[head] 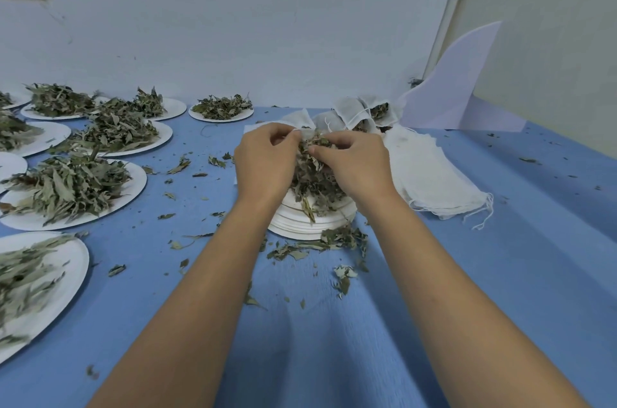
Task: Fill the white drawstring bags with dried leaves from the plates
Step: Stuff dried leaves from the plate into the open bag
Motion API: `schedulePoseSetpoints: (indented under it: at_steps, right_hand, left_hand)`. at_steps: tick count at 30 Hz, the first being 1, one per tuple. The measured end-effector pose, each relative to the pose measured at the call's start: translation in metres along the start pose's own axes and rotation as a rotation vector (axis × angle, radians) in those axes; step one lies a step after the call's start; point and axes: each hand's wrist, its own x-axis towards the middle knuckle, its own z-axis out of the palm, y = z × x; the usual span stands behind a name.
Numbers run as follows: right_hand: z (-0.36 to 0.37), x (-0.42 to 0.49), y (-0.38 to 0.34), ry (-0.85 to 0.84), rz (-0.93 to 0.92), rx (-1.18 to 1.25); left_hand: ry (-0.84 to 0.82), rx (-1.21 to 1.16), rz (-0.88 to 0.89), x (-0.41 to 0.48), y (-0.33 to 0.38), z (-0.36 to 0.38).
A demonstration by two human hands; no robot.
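Blue cloth [300,324] covers the table beneath a pale wall. From nine to ten o'clock, paper plates [137,187] lie heaped with dried leaves [66,187]. At centre, the left hand [263,163] has its fingers curled, pinching the rim of a white drawstring bag [303,131] and holding its mouth apart. Little of the bag shows between the hands. The right hand [357,167], just beside it, has thumb and forefinger closed on a clump of leaves [314,173] at that mouth. Whether it also grips cloth I cannot tell. Beneath both hands stands a stack of plates [307,227], with leaf crumbs [317,245] strewn at six o'clock. Filled bags [350,110] sit at one o'clock, a white board [457,83] leans at two, and a pile of empty bags [430,173] lies at three.

The clump looks wider than the opening, so forcing it would likely crush the brittle leaves and shed more onto the cloth. If the left pinch slips, the mouth may fall closed and the handful spill. A hard push could also snag the thin fabric or tip the stack.
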Motion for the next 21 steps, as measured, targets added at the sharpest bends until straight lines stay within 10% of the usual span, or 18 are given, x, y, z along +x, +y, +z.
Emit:
schedulePoseSetpoints:
  at_steps: [15,21]
  right_hand:
    - [-0.004,0.002,0.005,0.123,0.011,0.003]
    - [0.001,-0.002,-0.003,-0.043,0.114,0.124]
  left_hand:
    - [-0.441,-0.107,0.003,-0.007,0.003,0.006]
    - [-0.261,-0.028,0.112,-0.007,-0.002,0.007]
